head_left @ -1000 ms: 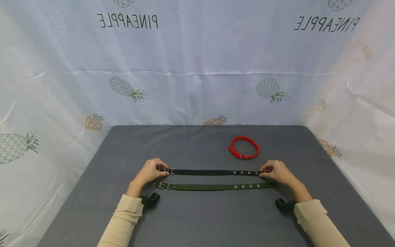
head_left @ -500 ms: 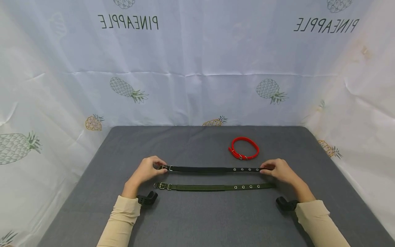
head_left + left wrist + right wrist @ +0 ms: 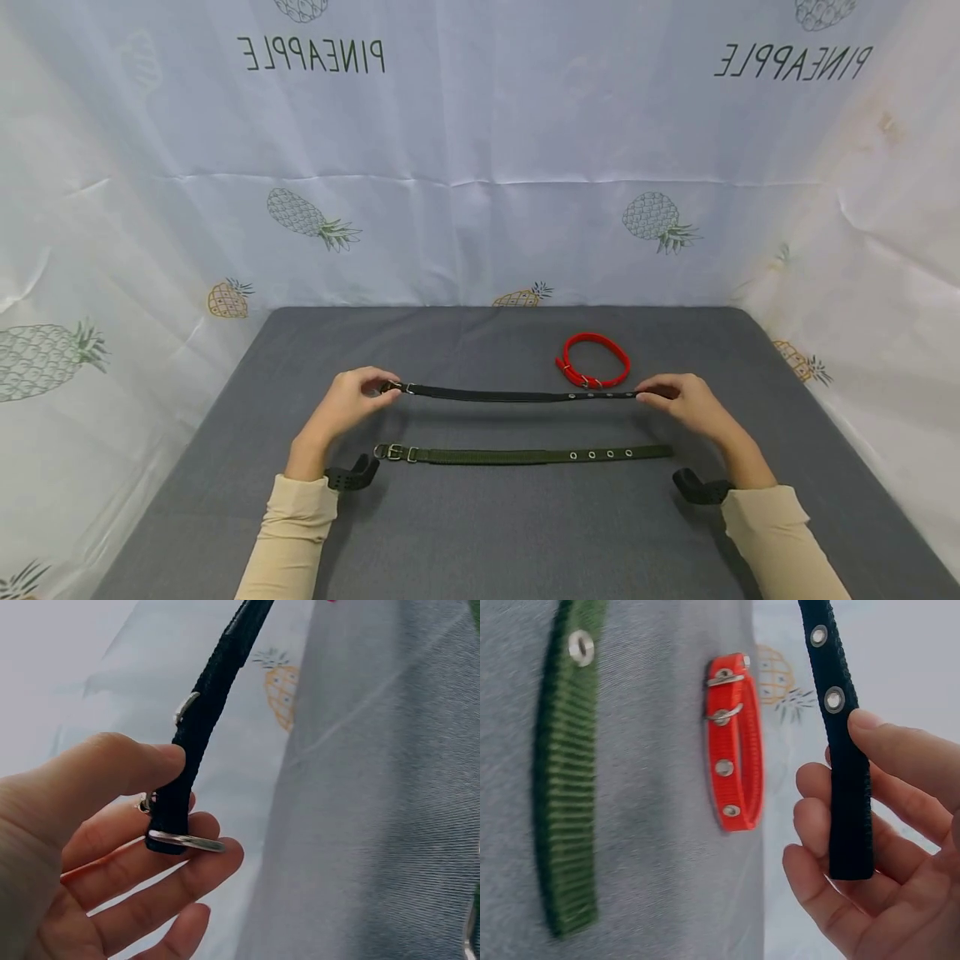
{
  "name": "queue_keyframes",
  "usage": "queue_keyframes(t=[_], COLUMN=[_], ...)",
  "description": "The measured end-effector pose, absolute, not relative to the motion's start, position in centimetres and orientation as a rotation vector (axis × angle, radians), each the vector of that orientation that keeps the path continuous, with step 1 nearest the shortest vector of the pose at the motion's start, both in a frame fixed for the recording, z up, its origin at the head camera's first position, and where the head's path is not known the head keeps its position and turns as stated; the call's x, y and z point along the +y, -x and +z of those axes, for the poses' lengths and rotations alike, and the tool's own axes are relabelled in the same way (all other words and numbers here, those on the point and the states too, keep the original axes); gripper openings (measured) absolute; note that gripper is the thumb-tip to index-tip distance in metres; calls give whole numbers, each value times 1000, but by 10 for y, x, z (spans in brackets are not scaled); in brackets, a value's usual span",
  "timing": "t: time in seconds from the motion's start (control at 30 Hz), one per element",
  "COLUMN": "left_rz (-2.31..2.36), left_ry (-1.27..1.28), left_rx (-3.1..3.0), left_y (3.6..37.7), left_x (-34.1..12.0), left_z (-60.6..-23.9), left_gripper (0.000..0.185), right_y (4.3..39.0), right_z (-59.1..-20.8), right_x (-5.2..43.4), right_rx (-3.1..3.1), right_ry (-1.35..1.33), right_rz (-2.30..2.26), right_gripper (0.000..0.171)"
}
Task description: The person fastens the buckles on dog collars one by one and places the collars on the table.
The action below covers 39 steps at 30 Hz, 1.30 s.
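Holding the black strap (image 3: 517, 394) by both ends, you have it stretched level just above the grey mat (image 3: 495, 533), roughly over the mat's middle and parallel to its near edge. Your left hand (image 3: 347, 402) pinches the buckle end: in the left wrist view the thumb (image 3: 112, 769) presses the strap (image 3: 196, 733) against the curled fingers, with the metal ring (image 3: 185, 841) resting on them. Your right hand (image 3: 684, 402) pinches the tip end; in the right wrist view the thumb and curled fingers (image 3: 832, 825) close on the strap (image 3: 844, 761) just below its eyelets.

The green strap (image 3: 525, 455) lies flat on the mat, nearer the near edge than the black one, well apart from it, buckle toward the left edge and eyelets toward the right. The red collar (image 3: 595, 359) lies buckled in a loop farther toward the far edge, right of centre, just behind the black strap's eyelet end. A pale cloth printed with pineapples (image 3: 480, 167) hangs behind and beside the mat. Your sleeves (image 3: 296, 533) are cream.
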<state>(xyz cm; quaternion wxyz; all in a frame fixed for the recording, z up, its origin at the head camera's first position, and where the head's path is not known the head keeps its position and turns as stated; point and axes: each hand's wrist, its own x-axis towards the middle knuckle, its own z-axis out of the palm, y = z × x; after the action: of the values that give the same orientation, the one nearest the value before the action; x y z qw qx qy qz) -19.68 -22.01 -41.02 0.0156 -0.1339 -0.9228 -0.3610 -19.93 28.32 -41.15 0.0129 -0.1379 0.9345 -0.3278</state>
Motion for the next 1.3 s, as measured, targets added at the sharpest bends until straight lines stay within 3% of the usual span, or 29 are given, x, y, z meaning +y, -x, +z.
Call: queue_keyframes(t=[0.5, 1.3], left_rz=[-1153, -1017], left_ry=[398, 607], left_rx=[-2772, -2423], left_y=[192, 192], left_x=[-220, -191], left_z=[-397, -376], left_gripper=[23, 18], right_y=[195, 196], right_z=[-394, -387], right_x=[280, 246], right_rx=[3009, 3172], right_ry=[467, 403], right_rz=[-1164, -1387], right_gripper=[18, 14])
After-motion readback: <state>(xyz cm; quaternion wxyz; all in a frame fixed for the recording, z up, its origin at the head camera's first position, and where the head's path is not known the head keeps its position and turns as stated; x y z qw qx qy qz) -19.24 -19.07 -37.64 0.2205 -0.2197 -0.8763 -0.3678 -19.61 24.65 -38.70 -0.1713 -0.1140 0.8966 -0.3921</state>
